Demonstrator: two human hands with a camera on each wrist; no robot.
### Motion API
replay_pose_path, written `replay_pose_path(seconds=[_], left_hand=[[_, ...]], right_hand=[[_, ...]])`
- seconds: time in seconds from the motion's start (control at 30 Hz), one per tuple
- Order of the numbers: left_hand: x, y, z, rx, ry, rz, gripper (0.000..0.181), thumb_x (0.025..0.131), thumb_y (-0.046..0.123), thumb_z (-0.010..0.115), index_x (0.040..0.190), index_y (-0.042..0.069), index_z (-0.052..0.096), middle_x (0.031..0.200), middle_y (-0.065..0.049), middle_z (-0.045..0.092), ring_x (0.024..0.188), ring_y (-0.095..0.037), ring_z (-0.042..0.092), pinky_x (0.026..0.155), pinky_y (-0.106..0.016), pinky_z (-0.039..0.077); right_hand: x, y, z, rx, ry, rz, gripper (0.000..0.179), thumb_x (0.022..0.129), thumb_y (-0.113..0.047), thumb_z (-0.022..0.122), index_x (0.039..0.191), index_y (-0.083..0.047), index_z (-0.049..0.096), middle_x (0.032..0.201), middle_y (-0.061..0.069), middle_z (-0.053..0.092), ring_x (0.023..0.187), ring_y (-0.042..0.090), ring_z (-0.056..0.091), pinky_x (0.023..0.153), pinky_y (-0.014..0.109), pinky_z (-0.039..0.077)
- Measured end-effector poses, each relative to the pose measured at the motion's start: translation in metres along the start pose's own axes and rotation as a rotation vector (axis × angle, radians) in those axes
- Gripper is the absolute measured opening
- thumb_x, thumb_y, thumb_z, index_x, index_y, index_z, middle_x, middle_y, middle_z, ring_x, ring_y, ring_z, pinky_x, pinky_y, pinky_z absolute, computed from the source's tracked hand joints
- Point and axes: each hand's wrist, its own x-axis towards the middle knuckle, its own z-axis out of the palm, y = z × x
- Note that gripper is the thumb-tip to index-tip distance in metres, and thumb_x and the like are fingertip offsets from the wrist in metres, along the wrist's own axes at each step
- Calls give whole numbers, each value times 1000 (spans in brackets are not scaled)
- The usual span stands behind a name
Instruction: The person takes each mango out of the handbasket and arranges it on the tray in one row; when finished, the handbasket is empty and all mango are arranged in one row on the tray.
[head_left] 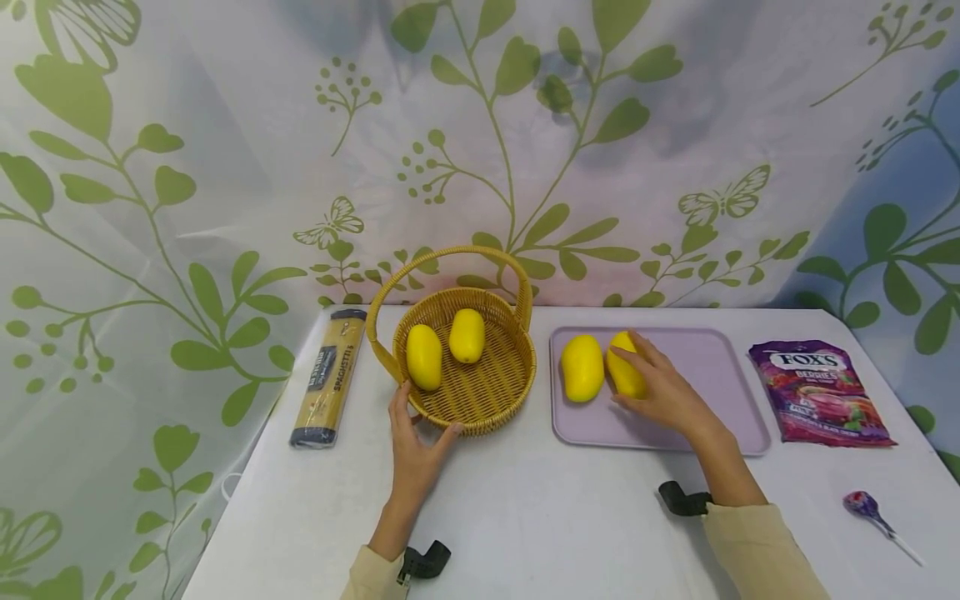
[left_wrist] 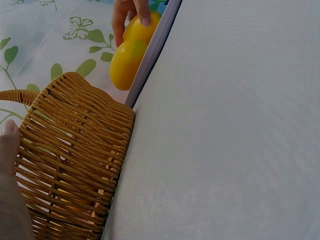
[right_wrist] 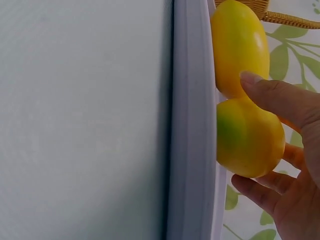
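Note:
A round wicker basket with a tall hoop handle stands left of centre. Inside lie two yellow mangoes, one by the left wall and one nearer the back. My left hand holds the basket at its front left side, thumb against the woven wall. On the lilac tray are two more yellow mangoes. My right hand grips the right mango, thumb on one side and fingers on the other. The left mango lies beside it, untouched in the head view.
A spaghetti packet lies left of the basket. Right of the tray lies a purple Fox's Berries candy bag, with a wrapped lollipop nearer the front. A leaf-patterned curtain hangs behind the white table.

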Motion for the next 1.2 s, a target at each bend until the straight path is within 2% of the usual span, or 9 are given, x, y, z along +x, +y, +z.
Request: replay_pose_path(seconds=[0.27,0.67,0.87,1.0,1.2], left_hand=[[-1,-3,1,0,5,-6,100,77,25,84,153,1,23,156,-17,26,139,-37,34,95,-44,45],[-1,-6,2,14,6,3,100,78,26,84,152,1,23,156,-18,25,138,-36,34,95,-39,44],[-1,-6,2,0,3,-8,100,78,26,84,153,2,23,156,-17,26,138,-37,33,95,-47,44],[-2,-5,1,-8,1,-28,100,78,27,84,153,3,22,157,-15,25,140,-34,33,96,-51,44],[-2,-3,2,8,2,-25,100,78,28,84,153,4,22,157,-14,26,140,-31,33,95,-50,44]], right_hand=[[2,3,6,19,-4,-6,73,78,-15,83,142,-5,48,158,26,21,138,53,29,104,71,31],[-4,-1,3,-34,16,-23,74,78,-15,82,142,-7,48,156,28,23,136,55,30,100,71,34],[-5,-4,0,-31,34,-30,72,78,-16,82,142,-9,49,155,30,24,137,55,28,100,73,33],[-3,-13,-4,-46,63,-40,73,79,-19,82,143,-12,48,155,28,25,137,53,30,99,72,35],[2,-41,-15,-61,71,-93,75,80,-22,82,145,-15,46,158,22,24,137,50,32,100,69,38]])
